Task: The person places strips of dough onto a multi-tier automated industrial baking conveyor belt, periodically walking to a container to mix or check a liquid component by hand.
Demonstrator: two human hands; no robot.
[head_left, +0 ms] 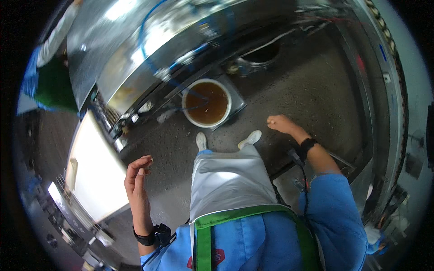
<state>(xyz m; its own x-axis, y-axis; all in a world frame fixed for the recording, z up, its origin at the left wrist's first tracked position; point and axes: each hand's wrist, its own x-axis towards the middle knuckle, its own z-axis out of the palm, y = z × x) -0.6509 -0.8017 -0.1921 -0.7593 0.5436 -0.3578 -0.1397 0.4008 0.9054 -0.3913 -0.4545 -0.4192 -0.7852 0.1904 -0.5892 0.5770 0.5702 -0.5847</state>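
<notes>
While we face a round pot (229,105) of brown liquid (203,97), set on a metal base (237,100) probably to keep it off the floor (316,81), our left hand (137,181) hovers, thumb and fingers apart; our right hand (282,124), perhaps out for balance, curls its fingers together.

I am viewing what is looking like a commercial kitchen. Ahead of the left fingers (137,164) and right fingers (272,121), a steel counter (106,43) is extending, a blue hose (141,38) arching over it. Between the two, farther ahead, a round pot (209,126) is holding brown liquid (212,112) low over the dark, speckled floor (312,86). Ahead and leftward of the left fingers, a co-worker (54,86) is wearing green; just left, a white-topped unit (100,167) is standing.
</notes>
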